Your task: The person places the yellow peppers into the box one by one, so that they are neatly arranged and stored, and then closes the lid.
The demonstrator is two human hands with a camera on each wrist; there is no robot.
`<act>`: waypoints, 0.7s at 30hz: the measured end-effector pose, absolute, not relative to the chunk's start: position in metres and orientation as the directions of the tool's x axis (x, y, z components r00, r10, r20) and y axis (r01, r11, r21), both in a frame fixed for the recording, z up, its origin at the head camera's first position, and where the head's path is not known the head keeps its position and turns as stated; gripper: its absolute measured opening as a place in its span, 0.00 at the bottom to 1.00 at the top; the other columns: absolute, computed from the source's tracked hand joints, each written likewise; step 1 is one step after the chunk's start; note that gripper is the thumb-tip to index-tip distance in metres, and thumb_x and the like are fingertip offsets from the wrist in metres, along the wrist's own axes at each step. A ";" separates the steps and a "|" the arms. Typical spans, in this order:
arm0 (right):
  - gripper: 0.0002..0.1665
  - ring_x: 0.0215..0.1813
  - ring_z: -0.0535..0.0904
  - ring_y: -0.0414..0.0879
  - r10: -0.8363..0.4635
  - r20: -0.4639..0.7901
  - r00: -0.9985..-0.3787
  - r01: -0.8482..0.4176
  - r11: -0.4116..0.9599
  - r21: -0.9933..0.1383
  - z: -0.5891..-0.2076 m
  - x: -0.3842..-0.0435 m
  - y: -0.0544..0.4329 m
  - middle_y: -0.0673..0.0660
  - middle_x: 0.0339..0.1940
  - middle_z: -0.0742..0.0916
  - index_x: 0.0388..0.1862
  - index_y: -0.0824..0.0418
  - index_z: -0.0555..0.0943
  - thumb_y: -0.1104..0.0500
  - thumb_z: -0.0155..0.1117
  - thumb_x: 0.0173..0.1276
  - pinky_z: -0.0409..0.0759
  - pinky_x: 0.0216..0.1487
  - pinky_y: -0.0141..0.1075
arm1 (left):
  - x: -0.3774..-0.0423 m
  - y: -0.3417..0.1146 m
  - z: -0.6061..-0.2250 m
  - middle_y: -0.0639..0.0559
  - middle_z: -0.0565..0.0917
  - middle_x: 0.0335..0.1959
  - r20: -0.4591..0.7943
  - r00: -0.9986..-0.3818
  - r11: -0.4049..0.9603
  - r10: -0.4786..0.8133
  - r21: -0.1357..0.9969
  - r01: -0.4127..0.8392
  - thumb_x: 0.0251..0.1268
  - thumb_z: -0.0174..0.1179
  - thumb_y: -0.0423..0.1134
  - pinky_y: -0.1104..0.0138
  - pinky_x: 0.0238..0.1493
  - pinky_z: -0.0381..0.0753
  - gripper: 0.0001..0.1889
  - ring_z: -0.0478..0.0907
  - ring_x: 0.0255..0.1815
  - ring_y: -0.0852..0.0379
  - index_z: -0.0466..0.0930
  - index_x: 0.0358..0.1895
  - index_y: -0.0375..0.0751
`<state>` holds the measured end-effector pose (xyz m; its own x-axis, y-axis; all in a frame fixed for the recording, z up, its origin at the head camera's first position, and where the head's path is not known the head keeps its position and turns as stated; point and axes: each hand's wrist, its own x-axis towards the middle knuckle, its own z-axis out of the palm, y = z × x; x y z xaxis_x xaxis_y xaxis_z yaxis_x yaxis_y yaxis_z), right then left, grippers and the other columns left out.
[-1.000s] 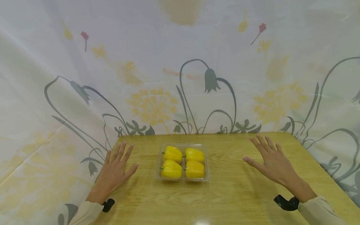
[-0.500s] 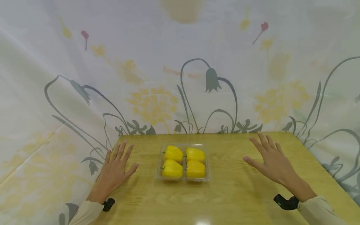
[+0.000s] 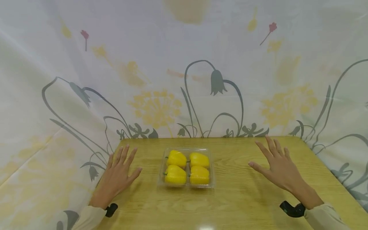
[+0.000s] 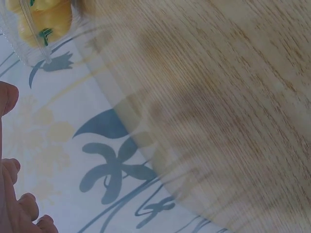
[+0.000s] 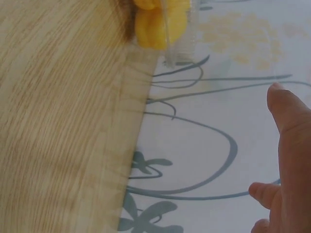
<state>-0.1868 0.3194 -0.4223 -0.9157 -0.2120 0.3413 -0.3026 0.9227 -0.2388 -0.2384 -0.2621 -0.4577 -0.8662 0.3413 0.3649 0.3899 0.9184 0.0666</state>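
Both my hands are down flat on the wooden surface [image 3: 238, 204], palms down, nothing in either one. My left hand [image 3: 116, 177] has its fingers [image 3: 124, 154] spread straight out and pointing away from me, thumb sticking out toward the middle. My right hand [image 3: 280, 169] is the same deal, fingers [image 3: 271, 145] fanned wide and straight, thumb angled inward, holding nothing.

Between the two thumbs sits a clear plastic clamshell tray [image 3: 186, 166] with four yellow bell peppers [image 3: 175, 174] packed two by two, green stems pointing toward my left fingers. The tray is well apart from both hands, a bit closer to my left thumb than my right, and about level with my fingertips, maybe slightly nearer to me than the tips.

From the left wrist view I only catch a corner of the tray [image 4: 29, 46] with a bit of pepper [image 4: 46, 19] past my fingertips [image 4: 7, 97]. The right wrist view shows the other corner [image 5: 180, 43] beyond my right thumb [image 5: 286, 116].

Behind the far edge of the surface, past all my fingertips, hangs a pale floral cloth [image 3: 184, 80] with grey stems and yellow blooms. Black wrist straps [image 3: 291, 209] sit at my cuffs.
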 end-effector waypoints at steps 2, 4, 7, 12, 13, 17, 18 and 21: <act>0.55 0.82 0.37 0.72 -0.212 0.341 -0.916 -0.299 0.927 -0.226 -0.424 -0.186 0.320 0.67 0.85 0.44 0.86 0.55 0.51 0.34 0.62 0.72 0.30 0.72 0.75 | -0.238 -0.261 -0.458 0.38 0.46 0.84 0.362 -0.869 0.920 0.339 0.067 0.386 0.74 0.55 0.63 0.36 0.78 0.38 0.44 0.44 0.82 0.32 0.50 0.85 0.49; 0.55 0.82 0.36 0.72 -0.212 0.343 -0.915 -0.295 0.931 -0.213 -0.424 -0.186 0.321 0.67 0.85 0.44 0.86 0.54 0.50 0.33 0.62 0.72 0.28 0.72 0.74 | -0.237 -0.261 -0.459 0.38 0.47 0.84 0.363 -0.870 0.921 0.334 0.069 0.383 0.74 0.55 0.64 0.37 0.78 0.37 0.44 0.44 0.82 0.33 0.52 0.84 0.48; 0.56 0.82 0.33 0.71 -0.209 0.342 -0.916 -0.287 0.937 -0.199 -0.425 -0.186 0.322 0.67 0.85 0.43 0.87 0.52 0.48 0.33 0.62 0.72 0.27 0.72 0.74 | -0.235 -0.260 -0.459 0.38 0.47 0.84 0.366 -0.870 0.921 0.331 0.075 0.382 0.74 0.56 0.64 0.38 0.79 0.35 0.43 0.44 0.83 0.33 0.54 0.84 0.46; 0.57 0.82 0.35 0.72 -0.198 0.340 -0.919 -0.276 0.940 -0.199 -0.423 -0.185 0.322 0.68 0.85 0.42 0.87 0.51 0.46 0.32 0.62 0.72 0.26 0.72 0.74 | -0.234 -0.259 -0.458 0.38 0.46 0.84 0.369 -0.869 0.919 0.330 0.085 0.385 0.74 0.56 0.63 0.38 0.79 0.35 0.43 0.42 0.83 0.34 0.54 0.83 0.46; 0.58 0.82 0.35 0.73 -0.197 0.340 -0.920 -0.275 0.941 -0.199 -0.422 -0.185 0.321 0.68 0.85 0.42 0.87 0.51 0.46 0.32 0.62 0.71 0.26 0.72 0.74 | -0.234 -0.259 -0.458 0.38 0.46 0.85 0.368 -0.869 0.919 0.331 0.085 0.385 0.74 0.55 0.63 0.37 0.79 0.36 0.43 0.42 0.83 0.35 0.54 0.84 0.46; 0.59 0.82 0.35 0.72 -0.195 0.331 -0.923 -0.270 0.942 -0.198 -0.421 -0.186 0.321 0.66 0.85 0.41 0.87 0.53 0.45 0.31 0.62 0.71 0.27 0.72 0.74 | -0.235 -0.259 -0.458 0.39 0.46 0.84 0.366 -0.870 0.923 0.331 0.068 0.380 0.74 0.55 0.65 0.35 0.77 0.41 0.43 0.43 0.83 0.34 0.54 0.84 0.47; 0.59 0.82 0.35 0.72 -0.195 0.331 -0.923 -0.270 0.942 -0.198 -0.421 -0.186 0.321 0.67 0.85 0.41 0.87 0.53 0.46 0.31 0.62 0.71 0.27 0.72 0.74 | -0.235 -0.259 -0.458 0.39 0.47 0.84 0.367 -0.869 0.923 0.331 0.063 0.379 0.74 0.54 0.65 0.35 0.77 0.43 0.43 0.44 0.83 0.34 0.54 0.84 0.48; 0.59 0.82 0.35 0.71 -0.195 0.332 -0.923 -0.270 0.943 -0.194 -0.422 -0.186 0.320 0.68 0.85 0.44 0.87 0.55 0.48 0.31 0.62 0.70 0.27 0.72 0.74 | -0.234 -0.259 -0.459 0.39 0.47 0.84 0.365 -0.870 0.925 0.332 0.056 0.377 0.74 0.55 0.65 0.34 0.76 0.44 0.44 0.44 0.83 0.34 0.53 0.84 0.48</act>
